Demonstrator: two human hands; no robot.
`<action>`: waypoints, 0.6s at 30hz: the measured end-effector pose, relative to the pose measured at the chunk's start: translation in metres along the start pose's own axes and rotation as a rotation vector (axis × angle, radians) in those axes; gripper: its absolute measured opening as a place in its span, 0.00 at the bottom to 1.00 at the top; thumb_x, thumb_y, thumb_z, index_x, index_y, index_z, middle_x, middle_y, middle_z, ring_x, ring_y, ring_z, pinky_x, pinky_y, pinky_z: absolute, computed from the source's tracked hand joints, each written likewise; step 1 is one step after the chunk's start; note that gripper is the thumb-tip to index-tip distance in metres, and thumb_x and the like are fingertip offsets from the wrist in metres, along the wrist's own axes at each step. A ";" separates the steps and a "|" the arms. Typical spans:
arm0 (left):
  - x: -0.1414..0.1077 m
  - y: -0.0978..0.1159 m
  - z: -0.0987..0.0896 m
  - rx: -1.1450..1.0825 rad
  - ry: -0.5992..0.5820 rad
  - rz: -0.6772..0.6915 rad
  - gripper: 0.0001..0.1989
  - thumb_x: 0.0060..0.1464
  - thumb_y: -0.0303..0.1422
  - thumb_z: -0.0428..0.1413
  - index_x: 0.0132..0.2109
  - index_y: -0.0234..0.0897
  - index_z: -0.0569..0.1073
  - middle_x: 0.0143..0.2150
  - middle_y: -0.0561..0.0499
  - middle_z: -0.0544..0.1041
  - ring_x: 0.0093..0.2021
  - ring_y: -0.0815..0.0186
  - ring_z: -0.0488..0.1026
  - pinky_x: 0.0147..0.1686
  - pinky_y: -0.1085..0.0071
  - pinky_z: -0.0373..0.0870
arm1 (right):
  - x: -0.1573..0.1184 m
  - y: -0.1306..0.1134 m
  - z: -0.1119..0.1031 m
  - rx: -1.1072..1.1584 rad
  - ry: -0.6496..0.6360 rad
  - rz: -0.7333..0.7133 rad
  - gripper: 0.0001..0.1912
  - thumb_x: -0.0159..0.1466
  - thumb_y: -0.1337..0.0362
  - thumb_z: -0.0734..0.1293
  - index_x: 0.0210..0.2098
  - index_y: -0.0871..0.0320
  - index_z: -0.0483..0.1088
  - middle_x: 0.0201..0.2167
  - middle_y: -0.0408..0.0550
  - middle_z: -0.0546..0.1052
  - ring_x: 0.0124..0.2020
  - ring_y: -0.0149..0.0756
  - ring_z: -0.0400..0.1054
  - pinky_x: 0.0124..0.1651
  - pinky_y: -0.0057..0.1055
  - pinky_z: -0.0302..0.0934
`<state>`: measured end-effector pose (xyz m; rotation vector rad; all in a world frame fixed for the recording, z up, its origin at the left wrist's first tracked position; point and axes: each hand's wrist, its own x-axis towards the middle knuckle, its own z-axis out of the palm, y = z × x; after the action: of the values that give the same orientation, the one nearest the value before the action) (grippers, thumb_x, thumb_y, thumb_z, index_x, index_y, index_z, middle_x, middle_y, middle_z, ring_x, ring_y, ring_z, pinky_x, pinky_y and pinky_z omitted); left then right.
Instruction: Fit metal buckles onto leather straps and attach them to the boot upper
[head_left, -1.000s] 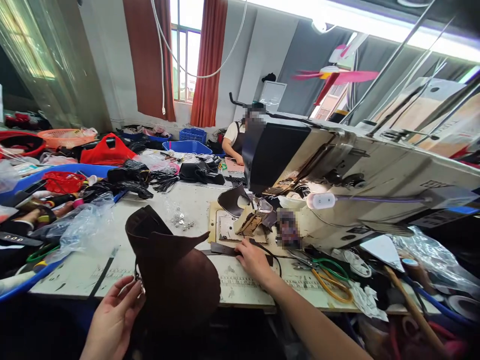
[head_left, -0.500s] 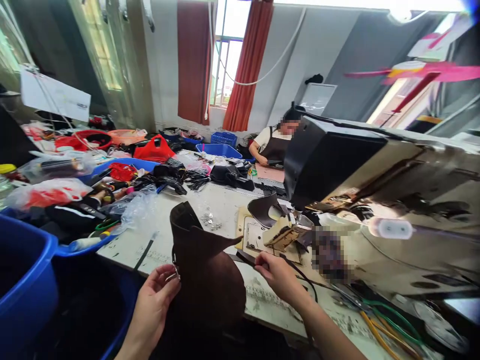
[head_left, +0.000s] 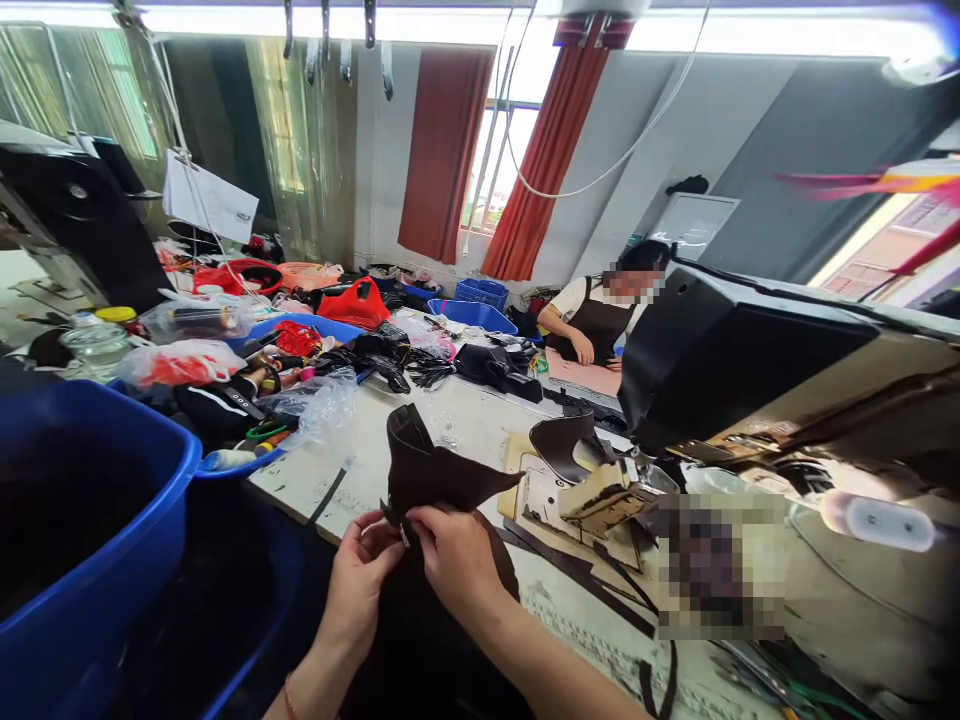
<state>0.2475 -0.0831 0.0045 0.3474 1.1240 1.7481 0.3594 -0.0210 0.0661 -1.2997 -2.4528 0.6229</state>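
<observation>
Red curtains [head_left: 442, 150] frame the bright window at the back, and a co-worker [head_left: 600, 325] bends over the far side of the pale table [head_left: 472, 410]. And here, near the table's front edge, both hands are in close on the dark brown piece [head_left: 435, 480]! Its curved, folded upper part stands just beyond the grip, pointed tip towards the sewing machine [head_left: 750, 350], the rest hanging below. The left hand [head_left: 360, 575] has a narrow pinch at its side, on or right beside a small metal fitting [head_left: 406, 537]; the right hand [head_left: 461, 560] presses in next to it, fingers closed on the brown material. How far along? The piece looks shaped, the fitting is at its side, but whether that is fastened, I cannot tell. Right of the grip, dark strips [head_left: 570, 570] lie loose by the machine, and a curved dark piece [head_left: 559, 445] sits beyond them, apart from the held one
</observation>
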 end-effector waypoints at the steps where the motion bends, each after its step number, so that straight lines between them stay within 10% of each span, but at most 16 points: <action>1: 0.000 0.001 0.001 -0.018 -0.015 -0.008 0.35 0.36 0.30 0.71 0.51 0.36 0.64 0.36 0.51 0.78 0.39 0.67 0.74 0.44 0.72 0.67 | -0.001 0.001 0.000 -0.008 -0.004 0.002 0.16 0.66 0.65 0.60 0.46 0.47 0.77 0.42 0.47 0.81 0.42 0.44 0.75 0.42 0.34 0.64; 7: -0.006 0.012 0.005 -0.044 -0.066 -0.065 0.45 0.41 0.32 0.68 0.63 0.43 0.54 0.35 0.53 0.79 0.39 0.65 0.75 0.45 0.68 0.66 | -0.004 -0.006 -0.007 -0.029 -0.021 0.015 0.15 0.65 0.66 0.61 0.45 0.49 0.78 0.41 0.46 0.82 0.43 0.43 0.76 0.44 0.33 0.65; 18: -0.005 0.010 0.002 -0.046 -0.063 -0.032 0.30 0.40 0.34 0.69 0.50 0.36 0.67 0.41 0.50 0.77 0.42 0.67 0.72 0.45 0.70 0.67 | -0.007 -0.008 -0.014 0.019 0.030 -0.022 0.15 0.65 0.69 0.61 0.43 0.50 0.78 0.39 0.44 0.81 0.40 0.40 0.76 0.42 0.32 0.64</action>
<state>0.2454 -0.0868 0.0144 0.3516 1.0376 1.7208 0.3638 -0.0276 0.0814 -1.2640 -2.4281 0.6153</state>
